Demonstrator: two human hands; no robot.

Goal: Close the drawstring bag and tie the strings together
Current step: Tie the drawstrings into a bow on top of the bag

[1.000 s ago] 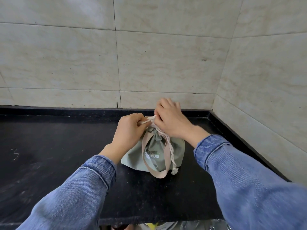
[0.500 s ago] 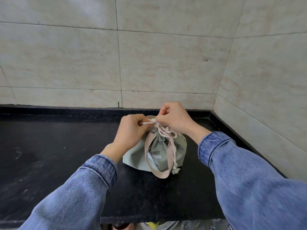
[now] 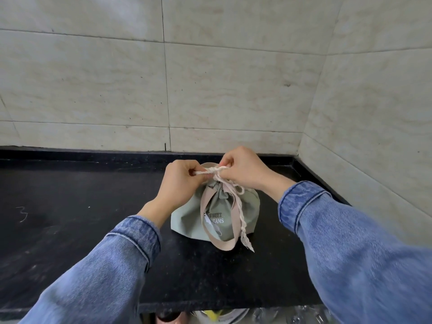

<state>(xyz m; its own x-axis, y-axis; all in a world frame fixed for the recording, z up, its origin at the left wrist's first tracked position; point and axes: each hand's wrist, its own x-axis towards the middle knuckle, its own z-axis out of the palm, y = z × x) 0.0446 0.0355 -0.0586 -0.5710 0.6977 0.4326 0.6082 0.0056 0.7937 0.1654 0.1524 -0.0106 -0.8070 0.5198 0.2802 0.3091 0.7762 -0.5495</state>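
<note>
Surface: black speckled stone counter (image 3: 70, 230), set into a corner of cream marbled wall tiles (image 3: 233, 90).
Bag: small sage-green cloth drawstring bag (image 3: 187, 218), upright on the counter near the back right corner, mouth gathered shut at the top; white lettering on its front, partly covered.
Strap: flat beige webbing handle loop (image 3: 224, 245) hangs down the bag's front, its bottom touching the counter.
Strings: cream twisted cotton cords (image 3: 211, 170), pulled taut sideways between the two hands just above the gathered mouth; one frayed tail (image 3: 244, 230) trails down the bag's front to the counter.
Left hand (image 3: 180, 183): fingers curled tight, pinching one cord end.
Right hand (image 3: 243, 171): fingers closed around the other cord end, just beside the knot.
Sleeves: blue denim cuffs (image 3: 301, 206) on both forearms.
Mark: faint chalk "3" (image 3: 22, 213) on the counter, far left.
</note>
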